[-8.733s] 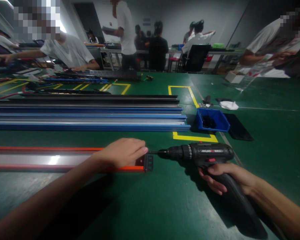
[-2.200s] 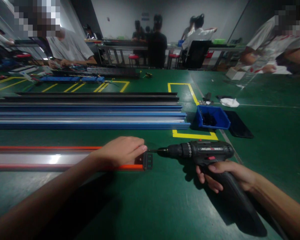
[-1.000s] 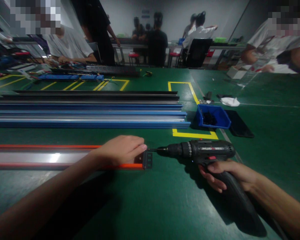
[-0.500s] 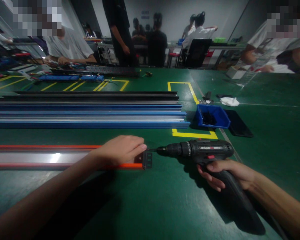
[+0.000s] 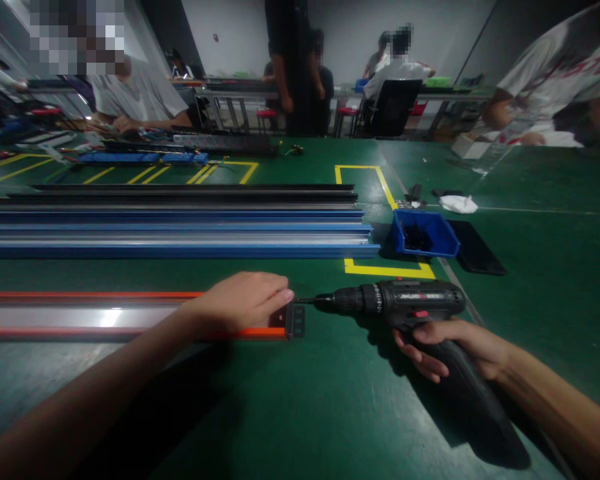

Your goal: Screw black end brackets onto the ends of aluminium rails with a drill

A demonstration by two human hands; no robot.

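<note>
A long orange-edged metal rail (image 5: 95, 317) lies across the green table (image 5: 330, 413), with a black end bracket (image 5: 296, 321) at its right end. My left hand (image 5: 240, 303) is closed over the rail's right end, fingertips at the bracket. My right hand (image 5: 453, 347) grips the handle of a black cordless drill (image 5: 405, 303). The drill lies level and its bit touches the top of the bracket.
Several blue and black rails (image 5: 180, 223) lie stacked behind the orange one. A blue bin (image 5: 425, 235) of dark parts stands on yellow floor-style tape, a black pad (image 5: 475, 248) beside it, a white rag (image 5: 459, 203) further back. Other people work at the table's far left and right.
My hands, the drill and the rail have hardly moved. A person in dark clothes has walked from left to right behind the far end of the table.
</note>
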